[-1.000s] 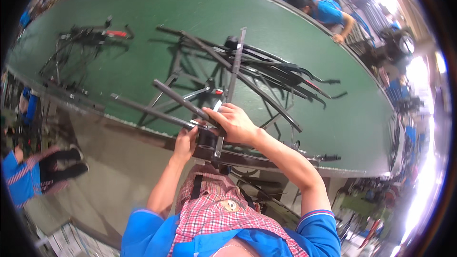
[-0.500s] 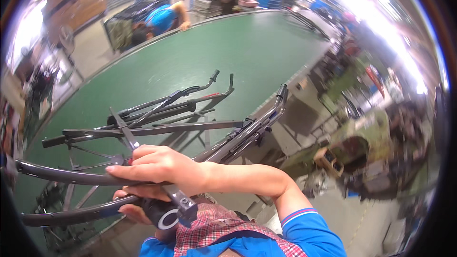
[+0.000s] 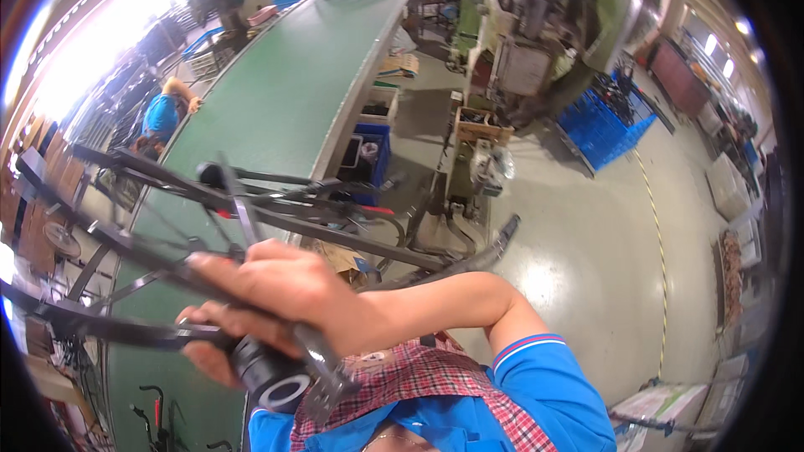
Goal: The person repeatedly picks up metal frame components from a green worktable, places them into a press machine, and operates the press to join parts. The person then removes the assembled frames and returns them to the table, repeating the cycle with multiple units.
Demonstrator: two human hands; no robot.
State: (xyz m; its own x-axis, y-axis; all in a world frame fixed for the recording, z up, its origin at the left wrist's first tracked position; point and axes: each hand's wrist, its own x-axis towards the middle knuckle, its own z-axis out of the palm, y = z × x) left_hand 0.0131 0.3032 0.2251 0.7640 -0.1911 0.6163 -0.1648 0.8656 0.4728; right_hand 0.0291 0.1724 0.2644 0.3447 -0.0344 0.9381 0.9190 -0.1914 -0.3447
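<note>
A dark metal tubular frame, with several long bars and curved ends, spans the view in front of me and is blurred in places. My right hand is closed around its near tubes, the arm coming in from the right. Beneath it, fingertips of my left hand curl round the lower curved tube; the rest of that hand is hidden. Close to my chest a black cylinder with a pale ring at its end sticks out below the hands. A flat bar rises beyond my knuckles.
A long green table runs away ahead, with dark tubes at its far end. Another person in blue is at its left side. A blue crate stands on the floor at right, near green machinery. A blue bin sits beside the table.
My view has swung to the right, bringing the floor and blue crate into sight. The frame has turned with me, its far bars now reaching past the table's right edge. Both hands keep their hold.
</note>
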